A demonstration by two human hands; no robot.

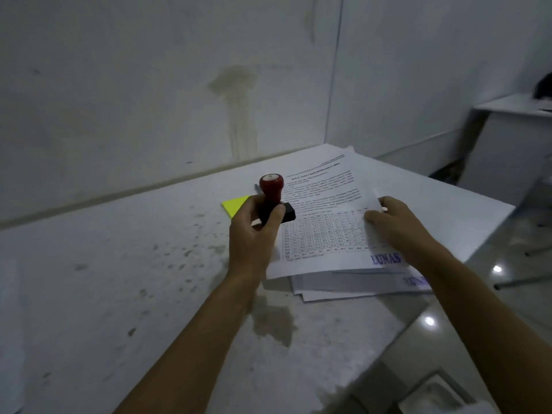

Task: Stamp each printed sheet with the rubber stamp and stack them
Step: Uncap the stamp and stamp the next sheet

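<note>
Rubber stamp (273, 198): red knob handle, black rectangular base; upright, tilted slightly, held just above the left edge of the top sheet. Left hand (254, 231): fingers (276, 215) wrapped closed round the stamp's neck, thumb on the near side.

Top printed sheet (325, 210): text block over a table grid, long axis running away from the person and to the right; blue "LUNAS" mark (385, 259) already at its near right corner. It lies on a loose stack of sheets (343, 286), fanned unevenly, a second blue mark showing on the sheet beneath.

Right hand (391, 225): fingers pinched on the top sheet's right edge, which curls up a little there.

Yellow sticky notes (234, 204): on the table (119, 279), just behind the left hand.

Relation governing the next move: the stamped sheet lies right of the stamp and under the right hand, the nearer hand for shifting it; likely step is moving this sheet aside.
</note>
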